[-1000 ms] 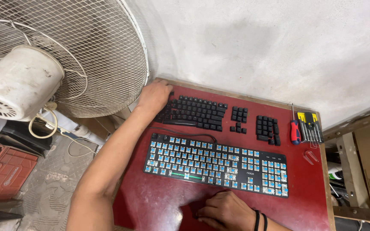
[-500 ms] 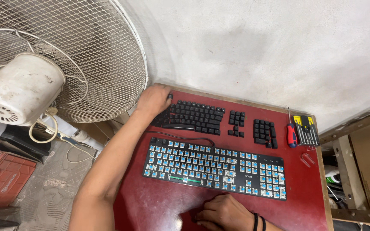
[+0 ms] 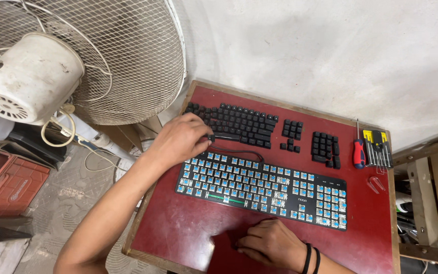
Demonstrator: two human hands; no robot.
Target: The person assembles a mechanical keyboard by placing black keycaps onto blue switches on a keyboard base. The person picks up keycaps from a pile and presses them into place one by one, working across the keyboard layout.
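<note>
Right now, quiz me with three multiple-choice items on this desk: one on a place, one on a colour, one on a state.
1. Where do the loose black keycaps lie?
A. Beyond the keyboard, toward the wall
B. On the floor
C. Inside the fan

2. What colour is the screwdriver handle?
A. Green
B. Red
C. White

3. What state is the keyboard in?
A. Fully capped
B. Turned upside down
C. Caps off, blue switches bare

Answers: 1 A, they sit in rows behind the keyboard, where the left hand picks at one. 2 B, red handle beside the bit set. 3 C, bare blue switches show; the right hand rests flat nearby.
</note>
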